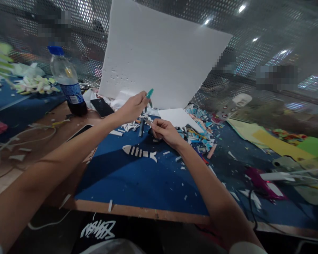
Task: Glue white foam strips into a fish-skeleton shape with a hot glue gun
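Note:
My left hand (134,107) is raised over the scraps at the back of the blue mat (137,187). Its fingers are closed on a teal-ended tool (149,93) whose kind I cannot make out. Just to the right and lower, my right hand (164,132) pinches a small, thin greyish piece (148,121) between thumb and fingers. Nearer to me lies a white foam fish (126,149), its body made of separate strips between head and tail. A narrow dark grey strip (141,127) rests among the scraps below the left hand.
A large white foam board (161,53) stands at the back. On the left are a cola bottle (71,88), a phone (102,107) and white cables (42,135). Cut scraps (201,130) pile up behind my right hand. Coloured sheets (275,141) and a magenta object (263,183) lie right.

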Motion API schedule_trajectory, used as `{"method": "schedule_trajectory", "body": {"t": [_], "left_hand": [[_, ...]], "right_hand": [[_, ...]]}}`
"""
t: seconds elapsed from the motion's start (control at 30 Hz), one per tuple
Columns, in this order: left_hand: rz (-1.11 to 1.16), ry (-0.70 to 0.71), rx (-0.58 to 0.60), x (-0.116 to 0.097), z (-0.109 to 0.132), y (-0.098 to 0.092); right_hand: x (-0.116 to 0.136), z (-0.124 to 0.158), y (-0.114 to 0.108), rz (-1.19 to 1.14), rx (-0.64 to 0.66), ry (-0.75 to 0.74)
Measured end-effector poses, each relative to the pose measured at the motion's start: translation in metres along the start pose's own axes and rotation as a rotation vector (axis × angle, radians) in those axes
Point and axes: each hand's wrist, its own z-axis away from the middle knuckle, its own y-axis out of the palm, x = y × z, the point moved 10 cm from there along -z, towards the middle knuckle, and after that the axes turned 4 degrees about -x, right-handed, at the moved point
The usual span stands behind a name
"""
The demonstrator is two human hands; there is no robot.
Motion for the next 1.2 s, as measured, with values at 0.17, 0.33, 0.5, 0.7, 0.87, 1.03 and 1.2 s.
{"method": "schedule_trajectory", "body": {"t": [0.17, 0.33, 0.5, 0.7, 0.87, 1.03, 1.2], "left_hand": [[-0.276, 0.014, 0.291, -0.016, 0.011, 0.012], [-0.344, 0.010, 0.379, -0.023, 0.016, 0.019], [-0.168, -0.061, 0.392, -0.006, 0.015, 0.023], [0.057, -0.039, 0.592, -0.005, 0.021, 0.040], [0.166, -0.091, 0.526, -0.003, 0.018, 0.033], [0.354, -0.227, 0.388, 0.004, 0.012, 0.018], [0.438, -0.191, 0.352, 0.002, 0.008, 0.012]], "right_hand": [[-0.001, 0.001, 0.001, -0.017, -0.001, 0.008], [0.001, 0.001, 0.002, -0.016, -0.002, 0.008], [0.000, 0.001, 0.000, 0.014, -0.018, 0.013], [-0.003, 0.000, -0.006, 0.034, -0.060, 0.006], [-0.003, -0.001, -0.012, 0.017, -0.093, 0.015], [-0.003, 0.000, -0.020, 0.071, -0.121, 0.039], [0.005, 0.003, -0.019, 0.050, -0.154, 0.033]]}}
